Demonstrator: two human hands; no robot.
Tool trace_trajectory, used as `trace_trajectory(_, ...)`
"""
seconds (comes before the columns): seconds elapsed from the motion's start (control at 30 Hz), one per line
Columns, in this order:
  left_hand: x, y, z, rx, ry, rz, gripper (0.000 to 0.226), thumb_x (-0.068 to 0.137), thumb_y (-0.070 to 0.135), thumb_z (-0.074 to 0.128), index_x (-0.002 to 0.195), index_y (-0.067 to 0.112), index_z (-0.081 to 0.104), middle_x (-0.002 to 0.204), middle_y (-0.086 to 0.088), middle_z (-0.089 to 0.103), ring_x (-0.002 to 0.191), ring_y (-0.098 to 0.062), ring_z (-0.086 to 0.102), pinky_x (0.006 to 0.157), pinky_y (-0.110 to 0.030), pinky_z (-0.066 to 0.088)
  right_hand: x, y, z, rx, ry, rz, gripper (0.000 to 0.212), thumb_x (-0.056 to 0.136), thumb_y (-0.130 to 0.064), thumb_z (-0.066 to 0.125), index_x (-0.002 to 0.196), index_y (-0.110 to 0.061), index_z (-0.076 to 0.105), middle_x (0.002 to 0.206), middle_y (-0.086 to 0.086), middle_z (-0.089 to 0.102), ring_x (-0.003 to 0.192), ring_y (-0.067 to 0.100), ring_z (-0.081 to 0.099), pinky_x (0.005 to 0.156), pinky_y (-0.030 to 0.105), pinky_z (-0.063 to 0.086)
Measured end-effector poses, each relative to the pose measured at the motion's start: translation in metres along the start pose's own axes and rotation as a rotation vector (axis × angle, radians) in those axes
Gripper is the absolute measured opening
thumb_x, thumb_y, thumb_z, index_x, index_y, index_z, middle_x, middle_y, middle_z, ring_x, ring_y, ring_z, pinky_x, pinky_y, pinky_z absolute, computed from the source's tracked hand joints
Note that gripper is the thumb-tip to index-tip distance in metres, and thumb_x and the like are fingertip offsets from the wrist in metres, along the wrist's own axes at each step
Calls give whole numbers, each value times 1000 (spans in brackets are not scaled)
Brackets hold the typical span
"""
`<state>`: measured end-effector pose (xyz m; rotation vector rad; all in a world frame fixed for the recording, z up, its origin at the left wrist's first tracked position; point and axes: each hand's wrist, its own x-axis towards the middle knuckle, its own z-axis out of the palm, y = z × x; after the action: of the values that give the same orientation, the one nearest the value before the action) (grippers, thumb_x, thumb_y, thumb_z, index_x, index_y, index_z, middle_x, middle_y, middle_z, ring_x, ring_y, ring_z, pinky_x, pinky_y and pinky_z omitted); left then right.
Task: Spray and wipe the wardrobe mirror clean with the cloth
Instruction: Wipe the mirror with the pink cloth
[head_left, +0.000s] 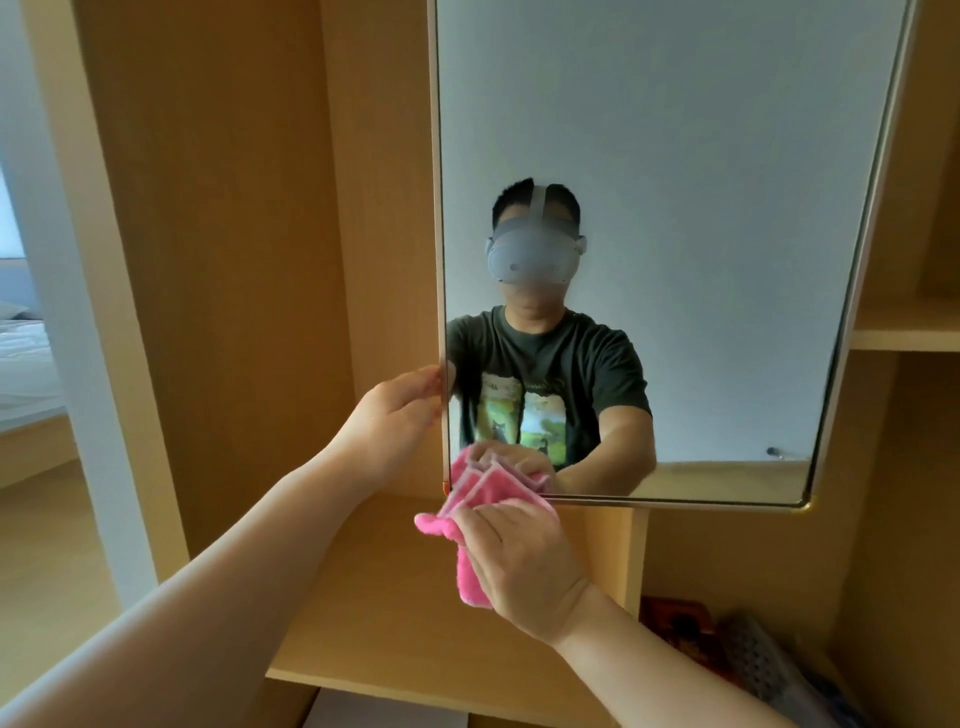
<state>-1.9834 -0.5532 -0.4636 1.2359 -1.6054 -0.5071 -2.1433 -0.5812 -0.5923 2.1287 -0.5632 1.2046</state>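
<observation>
Right hand (524, 566) gripping soft, light cloth (480, 499), pressing it against mirror (675, 208) bottom corner; left hand (397, 415) pinching mirror's edge, steadying fragile glass.

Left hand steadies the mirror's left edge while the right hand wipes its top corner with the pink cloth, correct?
No: the head view shows the right hand holding the pink cloth at the mirror's bottom-left corner, not the top. The rest holds.

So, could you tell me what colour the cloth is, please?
The cloth is pink with paler edging, clearest in the head view.
</observation>
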Motion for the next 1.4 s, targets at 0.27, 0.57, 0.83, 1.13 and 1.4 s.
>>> trace_trajectory(0.27,1,61,-34,134,232,329,31,93,1,44,106,19,66,102,3,66,98,-7,60,83,-21,50,99,22,-61,109,170,97,27,99,-23,48,90,-7,68,68,-1,65,53,12,59,47,26,49)
trace_trajectory(0.57,64,204,-129,277,-119,558,27,85,0,64,109,12,65,99,1,67,95,-24,65,79,-39,56,282,71,-146,302,54,297,39,103,-34,30,100,-12,62,70,-9,62,53,4,53,47,17,42)
trace_trajectory(0.83,151,370,-192,346,-175,624,27,84,8,71,109,16,69,98,6,66,91,-15,66,73,-29,58,451,132,-245,560,-89,382,49,98,-58,27,110,-17,51,75,-15,60,57,1,58,49,11,45)
trace_trajectory(1.13,168,487,-214,305,-117,429,16,86,29,60,94,20,71,85,9,69,82,-10,67,71,-28,58,518,194,-357,857,-474,390,58,86,-62,51,136,-35,40,99,-12,64,92,3,63,78,21,54)
trace_trajectory(1.4,147,510,-196,274,-121,329,28,87,38,50,93,19,70,81,6,70,79,-12,67,72,-36,57,514,213,-404,1030,-658,549,60,72,-32,83,123,-44,53,109,-5,67,101,8,65,87,32,56)
